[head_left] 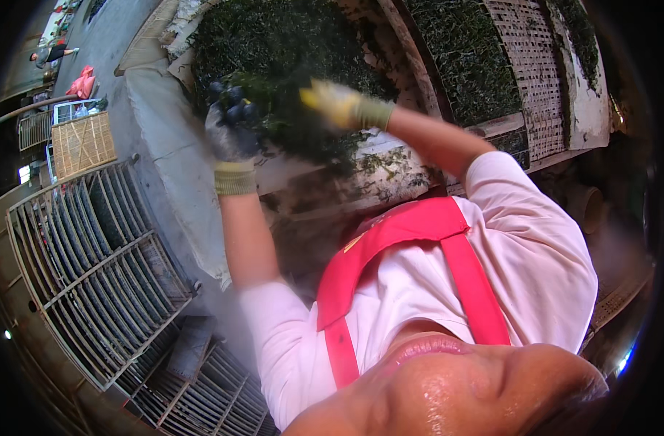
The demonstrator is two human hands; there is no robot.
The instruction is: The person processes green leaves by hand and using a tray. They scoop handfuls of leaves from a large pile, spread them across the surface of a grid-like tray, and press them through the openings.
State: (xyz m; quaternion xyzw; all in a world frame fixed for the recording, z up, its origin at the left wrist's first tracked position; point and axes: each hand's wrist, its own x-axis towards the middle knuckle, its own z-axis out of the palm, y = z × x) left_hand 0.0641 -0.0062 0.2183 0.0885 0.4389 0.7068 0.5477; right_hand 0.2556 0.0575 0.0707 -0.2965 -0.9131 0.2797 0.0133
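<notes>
A thick heap of dark green leaves [303, 43] lies in the pale-walled bin in front of me. My left hand [237, 127], in a grey glove with dark blue fingers, is at the heap's left side. Its fingers are curled against a brighter clump of leaves [258, 89], some of which hide the fingertips. From the right, my right hand [335, 105] reaches over the heap in a yellow-and-white glove. Motion blurs it, but its fingers look stretched out toward the clump, with nothing visible in them.
Beyond a wooden divider [419, 58] on the right lie more leaves [463, 62] and a woven slatted panel [524, 73]. Metal-barred racks [103, 261] stand at lower left, near a woven bamboo panel [83, 144]. A pink bag [81, 82] and another person [50, 54] are farther off.
</notes>
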